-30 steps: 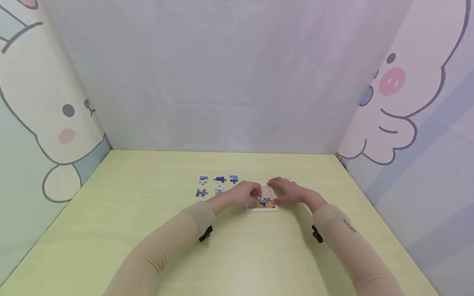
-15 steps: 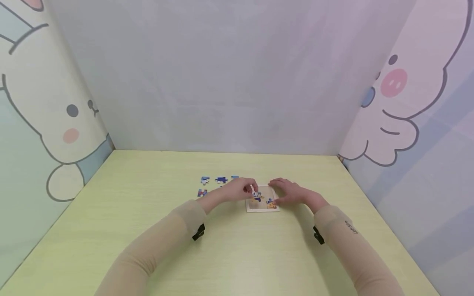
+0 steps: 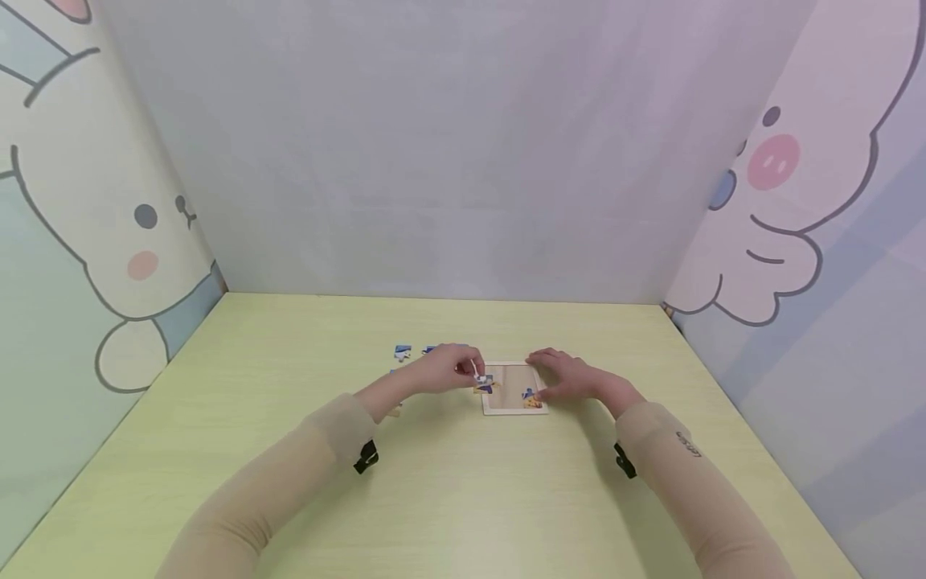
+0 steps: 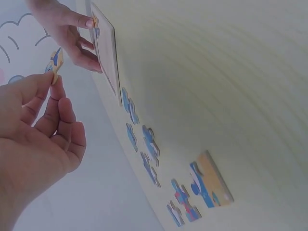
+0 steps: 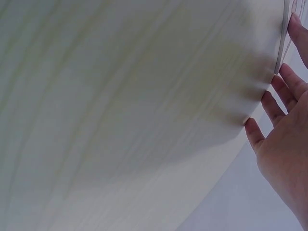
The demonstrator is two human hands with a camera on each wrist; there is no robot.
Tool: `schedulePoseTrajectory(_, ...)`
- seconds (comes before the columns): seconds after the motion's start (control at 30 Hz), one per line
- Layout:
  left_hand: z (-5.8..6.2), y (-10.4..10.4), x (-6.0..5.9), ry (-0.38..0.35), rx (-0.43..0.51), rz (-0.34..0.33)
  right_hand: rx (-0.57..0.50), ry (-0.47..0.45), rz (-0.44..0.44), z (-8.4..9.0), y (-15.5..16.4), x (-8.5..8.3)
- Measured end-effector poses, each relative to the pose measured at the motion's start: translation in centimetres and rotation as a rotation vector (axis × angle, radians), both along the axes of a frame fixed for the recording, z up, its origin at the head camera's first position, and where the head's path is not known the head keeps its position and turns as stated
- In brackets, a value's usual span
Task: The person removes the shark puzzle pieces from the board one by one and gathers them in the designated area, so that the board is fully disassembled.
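My left hand [image 3: 443, 370] pinches a jigsaw piece [image 3: 485, 388] between thumb and fingertips, raised by the left side of a shallow wooden puzzle tray [image 3: 514, 412]. The left wrist view shows the piece edge-on, tilted and clear of the table. Another jigsaw piece [image 3: 531, 400], orange and blue, sits in the tray's near right corner; bare wood shows elsewhere inside. At the tray's right side rests my right hand [image 3: 571, 376], its thumb by that corner piece. In the right wrist view its fairly straight fingers [image 5: 255, 132] touch the tabletop beside the tray edge.
Several loose jigsaw pieces [image 4: 149, 142] lie left of the tray, partly hidden by my left arm in the head view. A larger orange-and-blue piece [image 4: 211, 183] lies nearest. A pale curtain [image 3: 434, 161] hangs behind the table [image 3: 463, 498].
My left hand has drawn back leftward from over the tray, lifting the pinched piece with it. Where it was, bare tray floor shows. The right hand stays at the tray's right edge.
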State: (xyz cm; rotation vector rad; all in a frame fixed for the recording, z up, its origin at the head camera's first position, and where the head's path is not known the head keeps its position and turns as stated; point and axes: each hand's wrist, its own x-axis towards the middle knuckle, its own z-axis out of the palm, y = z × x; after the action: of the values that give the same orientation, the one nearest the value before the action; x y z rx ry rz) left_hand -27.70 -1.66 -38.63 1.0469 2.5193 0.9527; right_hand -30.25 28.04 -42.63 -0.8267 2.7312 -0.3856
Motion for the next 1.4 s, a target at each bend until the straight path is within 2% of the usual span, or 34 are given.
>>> schedulePoseTrajectory(0.3, -0.5, -2.5, 0.7, -0.021, -0.022, 0.026, -0.001, -0.004, 0.012, 0.0, 0.2, 0.2)
schedulePoseTrajectory(0.7, -2.6, -5.5, 1.0, -0.073, -0.044, 0.062, -0.001, -0.012, -0.004, 0.2, 0.1, 0.2)
schedulePoseTrajectory(1.07, -3.8, -6.4, 0.9, -0.041, -0.134, 0.124, -0.007, -0.015, 0.006, -0.1, 0.2, -0.1)
schedulePoseTrajectory(1.4, -3.6, -6.2, 1.2, 0.043, -0.193, 0.142, -0.007, -0.011, 0.013, 0.0, 0.2, 0.0)
